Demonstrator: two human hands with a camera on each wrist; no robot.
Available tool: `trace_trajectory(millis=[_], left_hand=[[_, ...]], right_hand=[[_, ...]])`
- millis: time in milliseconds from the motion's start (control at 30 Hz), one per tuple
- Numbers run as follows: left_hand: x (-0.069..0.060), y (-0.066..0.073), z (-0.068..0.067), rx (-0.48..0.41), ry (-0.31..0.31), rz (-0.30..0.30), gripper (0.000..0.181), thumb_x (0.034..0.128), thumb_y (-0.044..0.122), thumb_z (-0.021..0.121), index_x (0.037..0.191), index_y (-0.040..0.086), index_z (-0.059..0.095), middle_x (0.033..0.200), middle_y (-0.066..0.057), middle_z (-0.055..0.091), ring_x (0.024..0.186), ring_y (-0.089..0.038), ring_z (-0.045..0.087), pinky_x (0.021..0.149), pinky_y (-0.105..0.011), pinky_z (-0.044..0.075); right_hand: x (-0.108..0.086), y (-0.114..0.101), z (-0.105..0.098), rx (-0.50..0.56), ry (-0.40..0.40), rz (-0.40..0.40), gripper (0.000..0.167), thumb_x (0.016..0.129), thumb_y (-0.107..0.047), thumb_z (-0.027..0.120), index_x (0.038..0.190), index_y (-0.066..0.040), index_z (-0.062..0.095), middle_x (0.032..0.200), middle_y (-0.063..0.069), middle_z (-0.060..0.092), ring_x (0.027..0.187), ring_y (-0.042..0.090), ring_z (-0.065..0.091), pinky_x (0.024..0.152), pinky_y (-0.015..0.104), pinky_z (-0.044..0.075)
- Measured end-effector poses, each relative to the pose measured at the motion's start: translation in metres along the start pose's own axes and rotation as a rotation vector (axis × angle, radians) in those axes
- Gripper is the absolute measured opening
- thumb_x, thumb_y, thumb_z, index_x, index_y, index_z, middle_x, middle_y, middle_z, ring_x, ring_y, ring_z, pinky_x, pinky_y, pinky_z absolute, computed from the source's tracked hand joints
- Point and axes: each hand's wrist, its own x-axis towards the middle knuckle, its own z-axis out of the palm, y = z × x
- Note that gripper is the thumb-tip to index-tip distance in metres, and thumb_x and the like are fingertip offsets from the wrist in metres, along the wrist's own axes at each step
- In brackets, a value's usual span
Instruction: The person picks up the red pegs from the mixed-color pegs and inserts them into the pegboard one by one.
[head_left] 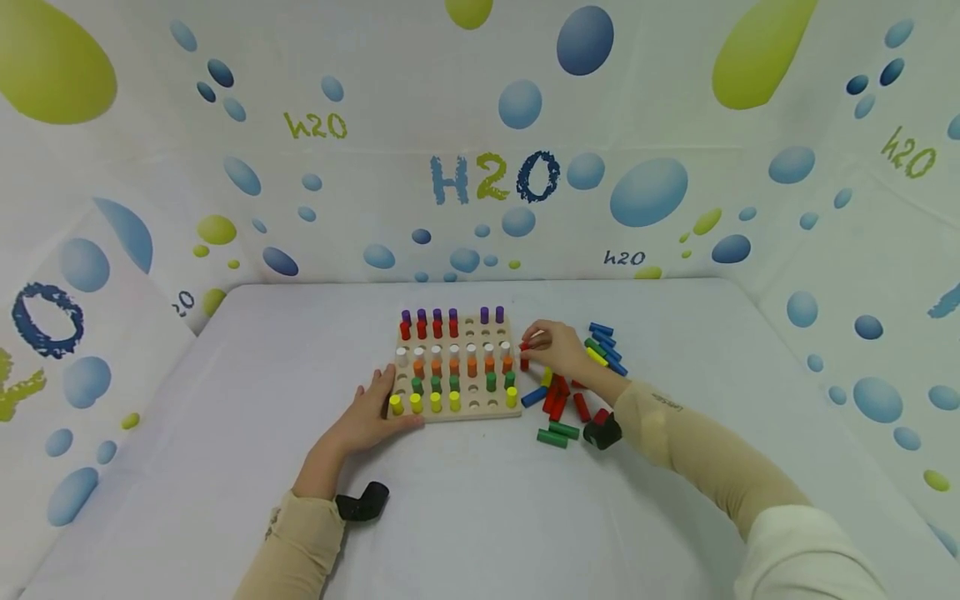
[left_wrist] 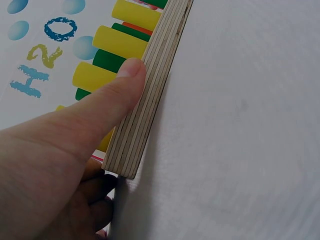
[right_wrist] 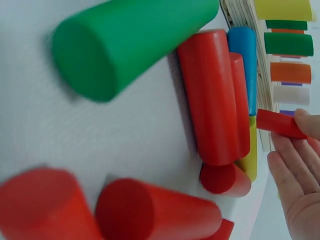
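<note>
A wooden pegboard carries rows of purple, red, white, orange, green and yellow pegs, with some holes bare. My left hand rests at its near left corner; in the left wrist view the thumb of the left hand lies against the layered edge. My right hand pinches a red peg just beside the board's right edge. In the right wrist view, the right hand holds the red peg by one end, near the board's side.
Loose red pegs lie right of the board, with a blue peg close to its edge. Two green pegs lie nearer the front. More blue pegs, with green and yellow ones, lie beyond the right forearm.
</note>
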Motion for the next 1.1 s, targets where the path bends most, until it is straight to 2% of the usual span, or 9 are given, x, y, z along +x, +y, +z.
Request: trace_trajectory(millis=[233, 767, 1100], left_hand=[[0.0, 0.0, 0.001, -0.008, 0.001, 0.006, 0.112, 0.0796, 0.055, 0.069, 0.151, -0.001, 0.003, 0.156, -0.025, 0.003, 0.144, -0.039, -0.003, 0.115, -0.055, -0.004], [-0.002, 0.002, -0.001, -0.009, 0.006, 0.012, 0.111, 0.0802, 0.053, 0.069, 0.151, -0.001, 0.003, 0.156, -0.025, 0.005, 0.144, -0.039, -0.003, 0.115, -0.056, -0.003], [-0.001, 0.002, -0.001, -0.009, 0.0, 0.013, 0.112, 0.0798, 0.054, 0.069, 0.151, -0.001, 0.003, 0.156, -0.025, 0.004, 0.145, -0.038, -0.003, 0.115, -0.055, -0.003]], right_hand=[[-0.002, 0.004, -0.005, 0.037, -0.012, 0.015, 0.022, 0.089, -0.012, 0.067, 0.109, -0.003, 0.067, 0.108, 0.013, 0.069, 0.1, 0.027, 0.065, 0.09, 0.037, 0.054], [0.004, -0.006, -0.012, 0.066, -0.002, 0.005, 0.024, 0.089, -0.013, 0.067, 0.111, -0.003, 0.068, 0.109, 0.013, 0.069, 0.099, 0.026, 0.065, 0.09, 0.035, 0.053], [0.015, -0.019, -0.006, 0.069, 0.009, -0.053, 0.023, 0.088, -0.011, 0.068, 0.11, -0.002, 0.068, 0.106, 0.014, 0.07, 0.097, 0.025, 0.066, 0.091, 0.035, 0.053]])
